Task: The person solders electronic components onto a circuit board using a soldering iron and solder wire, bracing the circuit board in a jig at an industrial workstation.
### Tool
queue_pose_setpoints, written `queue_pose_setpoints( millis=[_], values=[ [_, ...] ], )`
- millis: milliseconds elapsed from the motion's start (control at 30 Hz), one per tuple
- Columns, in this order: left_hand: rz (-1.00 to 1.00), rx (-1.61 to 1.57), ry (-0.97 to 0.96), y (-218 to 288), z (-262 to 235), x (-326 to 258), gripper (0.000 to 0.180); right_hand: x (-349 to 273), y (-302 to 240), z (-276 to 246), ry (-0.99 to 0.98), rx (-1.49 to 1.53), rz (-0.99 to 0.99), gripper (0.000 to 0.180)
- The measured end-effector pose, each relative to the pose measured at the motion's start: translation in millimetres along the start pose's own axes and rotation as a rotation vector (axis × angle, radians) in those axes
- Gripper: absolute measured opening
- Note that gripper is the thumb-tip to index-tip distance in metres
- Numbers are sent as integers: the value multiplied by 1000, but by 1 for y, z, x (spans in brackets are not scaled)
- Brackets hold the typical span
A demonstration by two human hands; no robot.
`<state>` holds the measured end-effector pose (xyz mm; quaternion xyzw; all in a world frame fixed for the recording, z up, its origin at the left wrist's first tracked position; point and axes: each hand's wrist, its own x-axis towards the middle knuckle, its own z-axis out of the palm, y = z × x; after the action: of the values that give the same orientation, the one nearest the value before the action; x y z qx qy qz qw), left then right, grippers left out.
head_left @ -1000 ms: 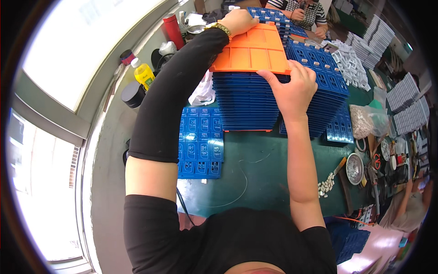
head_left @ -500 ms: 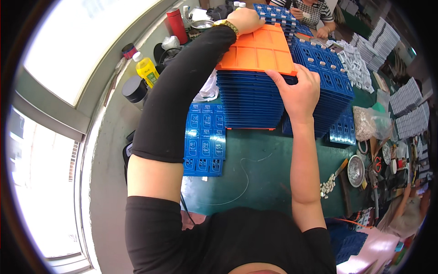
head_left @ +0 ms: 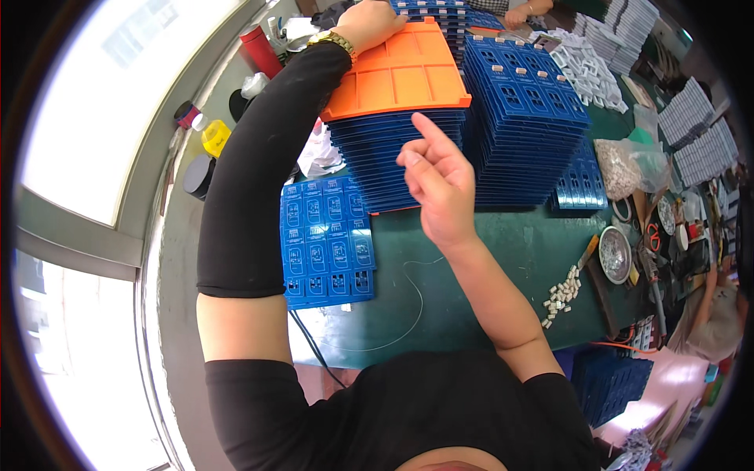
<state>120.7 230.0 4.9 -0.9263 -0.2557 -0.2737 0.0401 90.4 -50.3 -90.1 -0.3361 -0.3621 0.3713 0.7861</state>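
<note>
A ribbed orange plastic panel (head_left: 408,67) lies on top of a tall stack of blue circuit boards (head_left: 393,161). My left hand (head_left: 369,25) is at the panel's far left edge, its fingers curled over the rim and partly hidden. In front of the stack, my right hand (head_left: 441,184) holds nothing. Its index finger stretches up toward the panel's near edge while the other fingers bend in. A second stack of blue boards (head_left: 526,118), with small white parts along its top, stands to the right.
Flat blue board panels (head_left: 330,243) lie at the left on the green table (head_left: 463,306). Loose white parts (head_left: 561,294) and a metal bowl (head_left: 615,255) are at the right, near a bag of parts (head_left: 616,169). A yellow bottle (head_left: 212,137) stands by the window. Across the table is another person's hand (head_left: 528,11).
My right hand has let go of the panel's near right corner and moved left and down in front of the stack. My left hand stays at the panel's far edge. The view has shifted.
</note>
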Motion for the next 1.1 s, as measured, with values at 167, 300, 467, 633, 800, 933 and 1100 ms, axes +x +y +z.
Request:
queue_pose_setpoints(
  millis=[167,300,467,633,800,933,1100],
  values=[
    [159,77,43,-9,2,-1,37,-6,5,15,5,125,33,63],
    [86,106,4,1,-3,-2,36,-5,1,20,-15,271,54,73],
    [110,134,45,1,0,-2,35,-4,1,26,-25,507,61,76],
    [47,188,-77,0,-2,1,48,2,7,36,-23,415,15,72],
    [-59,105,-64,-3,-4,1,48,8,8,46,17,300,-13,70],
    [-132,72,-64,-13,-1,6,45,15,4,47,-17,247,-6,68],
    [-187,42,-10,-30,-6,8,44,21,-2,56,23,314,-33,67]
  ],
)
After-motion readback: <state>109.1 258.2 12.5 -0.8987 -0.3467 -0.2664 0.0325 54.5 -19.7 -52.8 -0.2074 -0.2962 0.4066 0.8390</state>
